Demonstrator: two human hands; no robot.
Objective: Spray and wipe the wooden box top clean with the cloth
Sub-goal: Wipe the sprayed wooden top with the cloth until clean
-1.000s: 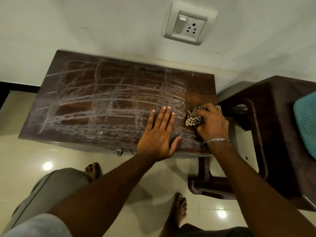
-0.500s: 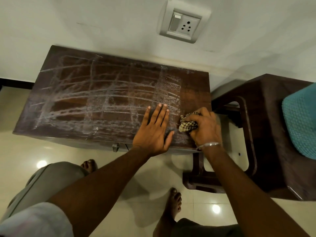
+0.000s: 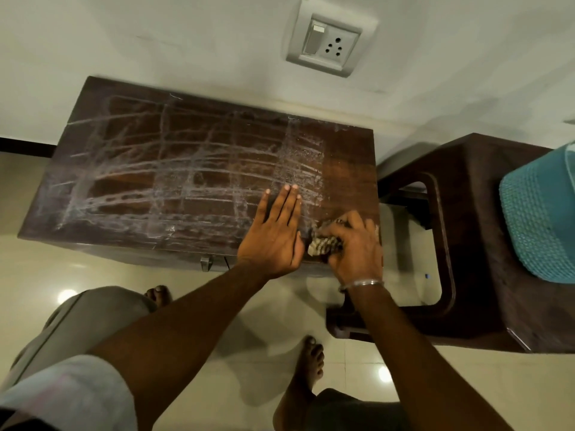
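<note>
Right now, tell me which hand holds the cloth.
The right hand, wearing a bracelet, clutches the checked cloth at the box top's right corner; the left hand lies flat, empty.

checked cloth [image 3: 323,244] (dark brown box [image 3: 130,157])

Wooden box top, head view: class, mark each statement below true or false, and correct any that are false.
1. The right hand has a checked cloth bunched in its grip. True.
2. The left hand is holding a spray bottle. False: it lies flat and open on the wooden box top, holding nothing.
3. The cloth is at the box's left end. False: it is near the front right corner.
4. White streaks cover most of the top. True.
5. A wall socket sits on the wall above the box. True.
</note>
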